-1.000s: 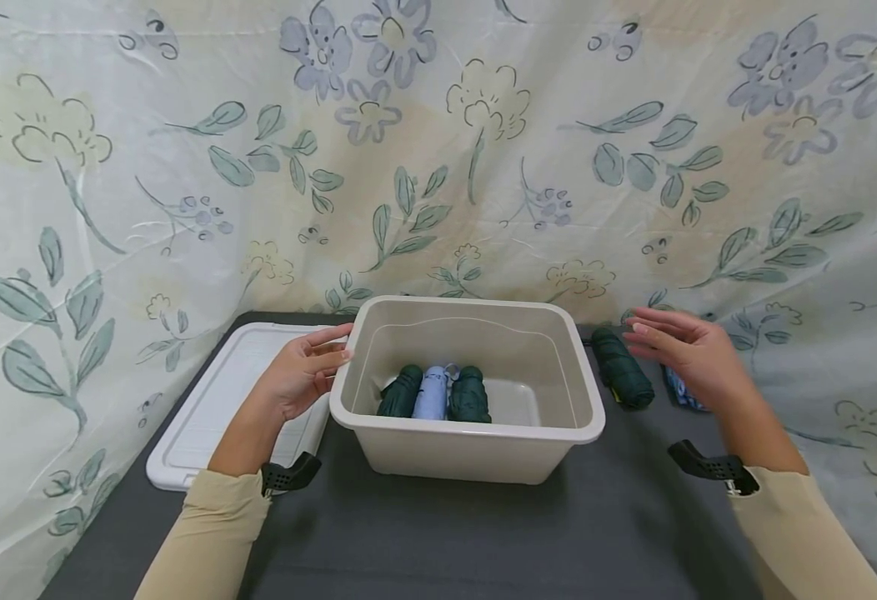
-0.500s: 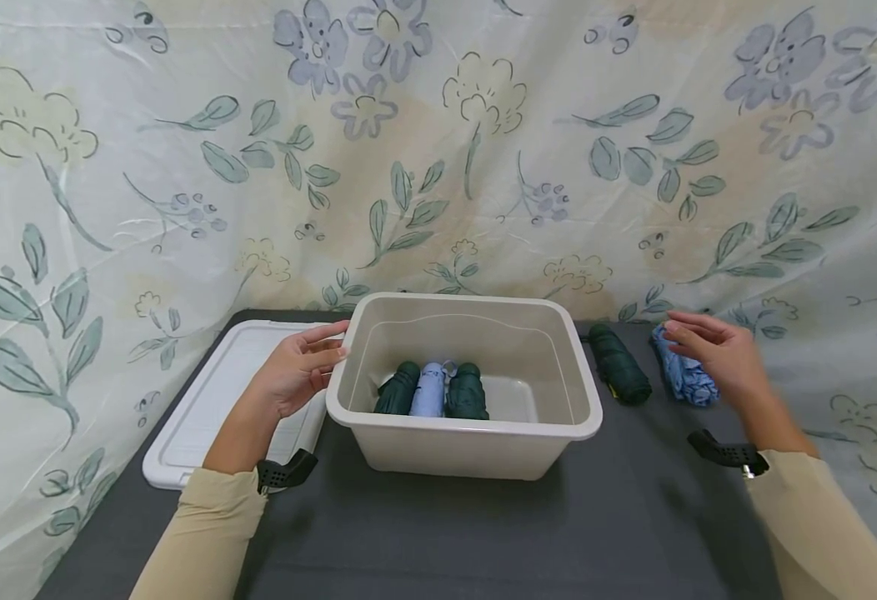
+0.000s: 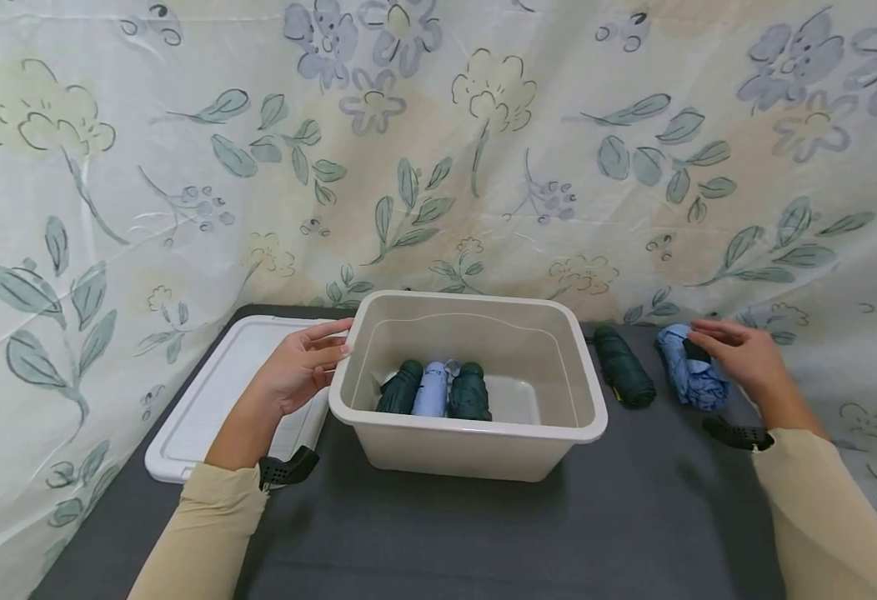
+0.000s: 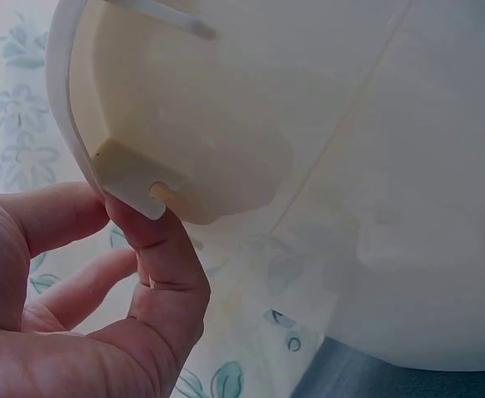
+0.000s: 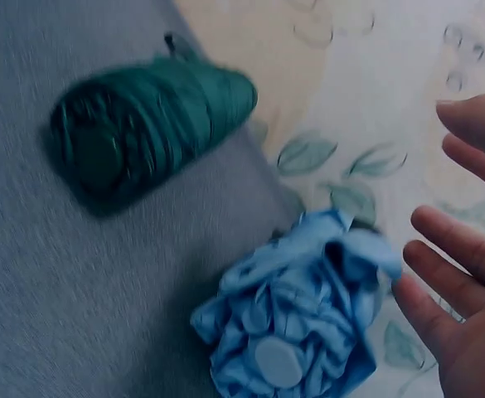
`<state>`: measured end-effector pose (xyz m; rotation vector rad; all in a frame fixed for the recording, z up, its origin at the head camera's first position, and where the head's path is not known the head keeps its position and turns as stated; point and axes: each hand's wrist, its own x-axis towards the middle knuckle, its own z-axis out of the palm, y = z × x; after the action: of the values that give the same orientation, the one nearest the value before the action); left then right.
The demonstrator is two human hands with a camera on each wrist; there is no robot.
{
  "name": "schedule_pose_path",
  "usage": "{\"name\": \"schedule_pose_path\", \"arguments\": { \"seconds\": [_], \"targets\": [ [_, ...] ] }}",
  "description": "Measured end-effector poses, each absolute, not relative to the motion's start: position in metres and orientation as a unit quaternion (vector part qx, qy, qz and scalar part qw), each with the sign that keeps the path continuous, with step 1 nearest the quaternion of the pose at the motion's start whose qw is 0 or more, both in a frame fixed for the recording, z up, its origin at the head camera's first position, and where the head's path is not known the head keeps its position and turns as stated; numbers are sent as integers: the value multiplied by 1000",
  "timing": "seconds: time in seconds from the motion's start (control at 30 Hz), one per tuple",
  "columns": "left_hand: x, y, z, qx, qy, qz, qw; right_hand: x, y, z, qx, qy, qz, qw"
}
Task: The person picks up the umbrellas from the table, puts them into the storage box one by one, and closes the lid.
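A beige plastic storage bin stands on the dark table. My left hand pinches its left rim between thumb and finger. Inside lie two dark green folded umbrellas with a light blue folded umbrella between them. Beyond the bin's right side, another dark green umbrella lies rolled up. To its right is a loosely bunched blue umbrella. Over that one's right edge, my right hand hovers with fingers spread apart; in the right wrist view they hold nothing.
A white lid lies flat on the table, left of the bin and partly behind the left hand. A floral curtain hangs right behind the table's back edge.
My right hand has moved right, from above the green umbrella to the bunched blue umbrella, uncovering more of it. The left hand has stayed at the bin's rim.
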<state>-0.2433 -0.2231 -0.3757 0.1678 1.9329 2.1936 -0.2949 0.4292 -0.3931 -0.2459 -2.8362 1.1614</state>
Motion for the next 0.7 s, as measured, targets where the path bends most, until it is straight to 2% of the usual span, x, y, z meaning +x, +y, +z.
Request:
{"name": "schedule_pose_path", "arguments": {
  "seconds": [0.33, 0.7],
  "targets": [
    [-244, -221, -374, 56, 653, 748, 104, -319, 448, -414, -104, -932, 345, -47],
    [-246, -221, -374, 50, 660, 743, 101, -330, 453, -423, -105, -943, 303, -89]
  ]
}}
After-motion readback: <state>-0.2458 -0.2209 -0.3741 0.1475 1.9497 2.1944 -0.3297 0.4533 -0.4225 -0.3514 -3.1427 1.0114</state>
